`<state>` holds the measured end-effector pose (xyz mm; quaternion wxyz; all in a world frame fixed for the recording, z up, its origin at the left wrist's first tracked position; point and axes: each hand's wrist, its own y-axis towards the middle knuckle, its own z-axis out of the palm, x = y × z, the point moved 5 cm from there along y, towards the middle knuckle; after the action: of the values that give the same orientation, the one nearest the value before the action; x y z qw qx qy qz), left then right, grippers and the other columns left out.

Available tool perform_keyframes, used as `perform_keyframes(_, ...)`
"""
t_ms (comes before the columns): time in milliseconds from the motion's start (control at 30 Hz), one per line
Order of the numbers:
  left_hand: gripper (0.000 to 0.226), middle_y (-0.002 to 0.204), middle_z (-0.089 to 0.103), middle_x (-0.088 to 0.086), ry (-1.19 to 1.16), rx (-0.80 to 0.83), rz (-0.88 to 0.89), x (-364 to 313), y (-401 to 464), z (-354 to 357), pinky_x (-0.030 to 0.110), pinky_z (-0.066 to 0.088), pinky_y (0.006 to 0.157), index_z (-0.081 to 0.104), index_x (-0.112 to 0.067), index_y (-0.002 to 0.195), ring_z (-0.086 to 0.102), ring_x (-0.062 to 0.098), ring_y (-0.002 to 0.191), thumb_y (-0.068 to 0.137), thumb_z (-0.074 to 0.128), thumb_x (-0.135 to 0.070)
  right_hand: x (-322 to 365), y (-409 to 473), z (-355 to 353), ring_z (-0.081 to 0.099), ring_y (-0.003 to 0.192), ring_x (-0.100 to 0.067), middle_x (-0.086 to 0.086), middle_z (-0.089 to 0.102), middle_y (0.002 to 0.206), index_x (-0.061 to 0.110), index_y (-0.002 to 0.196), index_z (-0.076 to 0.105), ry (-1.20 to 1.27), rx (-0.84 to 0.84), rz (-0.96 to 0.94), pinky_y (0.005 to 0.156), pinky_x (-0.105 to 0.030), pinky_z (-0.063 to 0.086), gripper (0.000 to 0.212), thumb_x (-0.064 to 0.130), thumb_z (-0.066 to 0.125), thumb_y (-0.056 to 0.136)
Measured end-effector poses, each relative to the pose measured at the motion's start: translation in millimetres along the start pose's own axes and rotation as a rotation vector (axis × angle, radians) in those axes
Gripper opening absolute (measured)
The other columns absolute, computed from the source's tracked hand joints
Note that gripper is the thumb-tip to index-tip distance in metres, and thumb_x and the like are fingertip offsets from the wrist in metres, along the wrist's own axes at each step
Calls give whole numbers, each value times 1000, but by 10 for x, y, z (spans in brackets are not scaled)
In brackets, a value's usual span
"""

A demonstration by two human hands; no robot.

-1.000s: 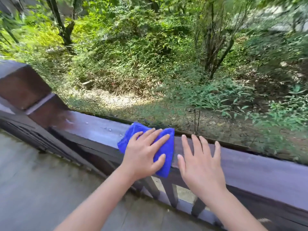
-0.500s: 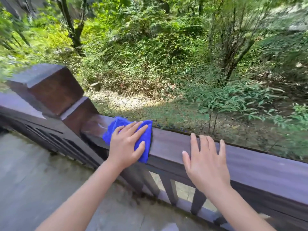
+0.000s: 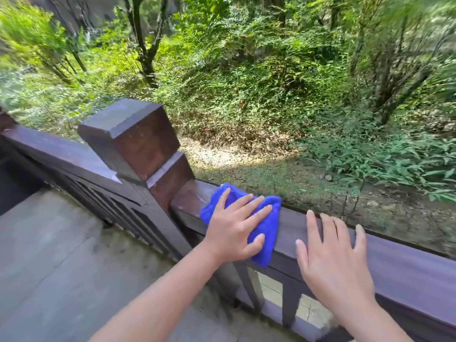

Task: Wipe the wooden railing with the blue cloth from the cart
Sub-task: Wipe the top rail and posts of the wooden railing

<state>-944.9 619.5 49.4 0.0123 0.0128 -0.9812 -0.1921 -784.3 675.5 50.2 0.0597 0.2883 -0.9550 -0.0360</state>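
Note:
The dark brown wooden railing runs from the left edge down to the lower right. A folded blue cloth lies on its top rail, a short way right of the square post, and drapes over the near face. My left hand presses flat on the cloth with fingers spread, thumb on the near side. My right hand rests flat on the bare rail just right of the cloth, fingers apart, holding nothing. No cart is in view.
A thick square post stands up from the railing just left of the cloth. Balusters run below the rail. A grey paved floor lies on my side. Beyond the rail the ground drops to bushes and trees.
My left hand has slid the blue cloth leftward along the rail toward the post. My right hand stays flat on the rail. The view has swung left, showing more of the post.

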Motion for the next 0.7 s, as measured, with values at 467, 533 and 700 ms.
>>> perform_keyframes(467,69,143,43,11,70,201,-302,1046,-224,-4,49,28,103,37,-31,135,35,28,133,75,25,-62,628,194,84,48,116,-34,-18,55,121,7,134,41,-59,-4,22,104,-62,29,60,40,24,86)
perform_keyframes(533,63,136,51,13,50,103,-369,977,-295,-67,48,34,98,48,-23,130,46,30,126,77,34,-56,623,192,82,48,116,-34,-18,55,120,7,133,42,-51,-18,22,104,-62,29,60,40,24,86)
perform_keyframes(700,51,120,65,12,99,-54,-382,520,-477,-54,50,46,89,59,-18,118,59,30,111,82,40,-47,618,195,98,54,107,-36,-21,60,112,3,128,47,-37,-35,16,99,-62,34,64,40,24,81)
